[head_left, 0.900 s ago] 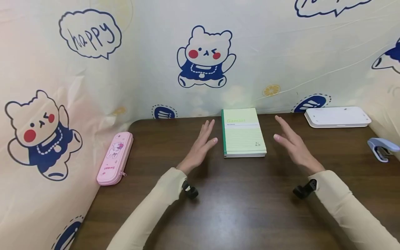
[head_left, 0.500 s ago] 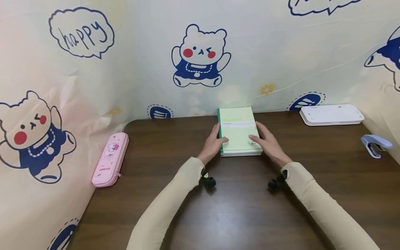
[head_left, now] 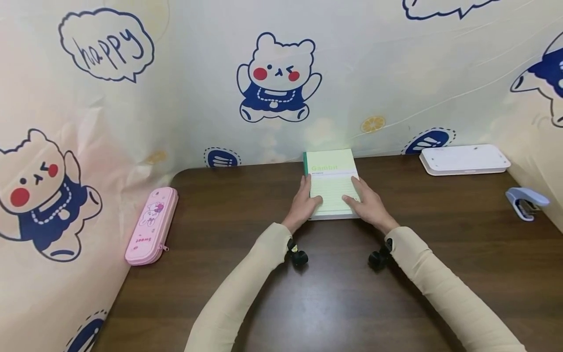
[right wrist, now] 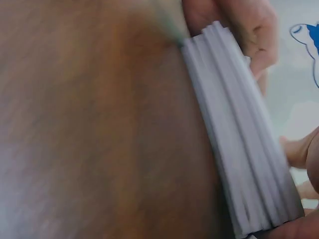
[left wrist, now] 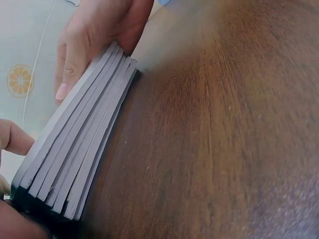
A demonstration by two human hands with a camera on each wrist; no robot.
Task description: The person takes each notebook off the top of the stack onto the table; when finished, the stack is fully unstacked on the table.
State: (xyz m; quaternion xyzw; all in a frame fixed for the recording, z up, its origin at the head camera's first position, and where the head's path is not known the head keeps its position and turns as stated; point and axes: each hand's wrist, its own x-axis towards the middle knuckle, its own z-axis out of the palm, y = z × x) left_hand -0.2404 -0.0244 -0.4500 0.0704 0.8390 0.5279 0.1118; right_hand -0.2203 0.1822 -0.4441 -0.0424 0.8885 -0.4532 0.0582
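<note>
A stack of several thin notebooks point(head_left: 332, 188) with pale green, lined covers and a green spine lies at the back middle of the table. My left hand point(head_left: 303, 203) grips the spine side, its thumb over the top cover. On the opposite side my right hand point(head_left: 369, 203) holds the stack the same way, with the thumb on the cover. White page edges of the notebooks point(left wrist: 75, 134) fan slightly apart in the left wrist view, close over the wood. The right wrist view shows the page edges of the notebooks point(right wrist: 239, 129) between both hands; the fingers under or behind are partly hidden.
A pink zip pencil case point(head_left: 151, 227) lies at the table's left edge. At the back right is a flat white case point(head_left: 465, 160), with a light blue stapler point(head_left: 525, 201) in front of it. A printed curtain point(head_left: 184, 98) borders the brown table point(head_left: 334, 293) behind and at the sides.
Both hands have come inward from either side of the notebooks and taken hold of them, the thumbs now on the top cover. The whole head view has shifted slightly.
</note>
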